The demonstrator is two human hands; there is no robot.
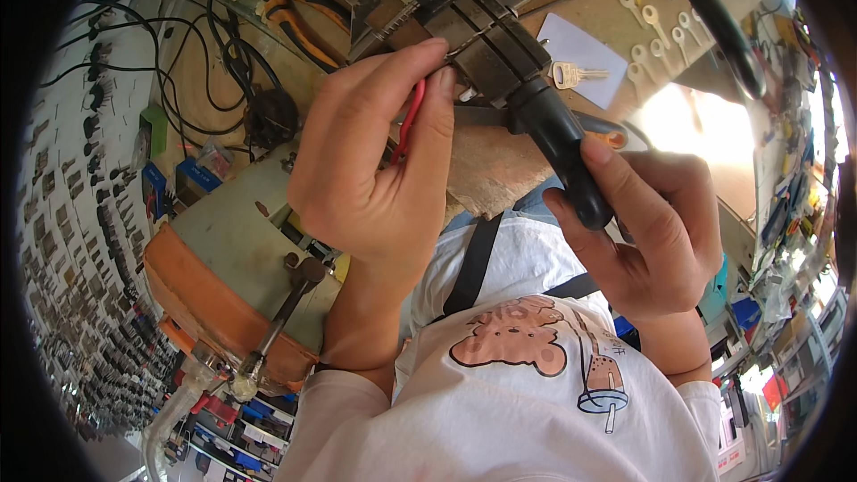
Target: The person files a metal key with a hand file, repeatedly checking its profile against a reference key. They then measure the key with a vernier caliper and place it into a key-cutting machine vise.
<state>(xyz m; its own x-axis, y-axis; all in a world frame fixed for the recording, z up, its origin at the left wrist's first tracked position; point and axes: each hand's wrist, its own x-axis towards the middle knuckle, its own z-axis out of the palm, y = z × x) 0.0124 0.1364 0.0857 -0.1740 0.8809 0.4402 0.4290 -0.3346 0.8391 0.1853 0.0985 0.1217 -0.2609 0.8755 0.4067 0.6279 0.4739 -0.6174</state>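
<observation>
My left hand (379,134) is closed, with thumb and forefinger pinched at the side of a dark metal clamp (500,54). A thin red item (409,123), whose kind I cannot make out, runs through its grip. The fingertips hide whatever sits at the clamp's edge. A black handle (562,156) slants down from the clamp, and my right hand (656,223) grips its lower end between thumb and fingers. Just right of the clamp, a metal key (571,76) lies on a white piece of paper (594,49).
Pliers with orange-black handles (299,18) lie at the upper left beside tangled black cables (210,62). Several keys (656,27) are spread at the upper right, near another black handle (732,40). A grey-green machine with an orange side (228,295) stands at lower left.
</observation>
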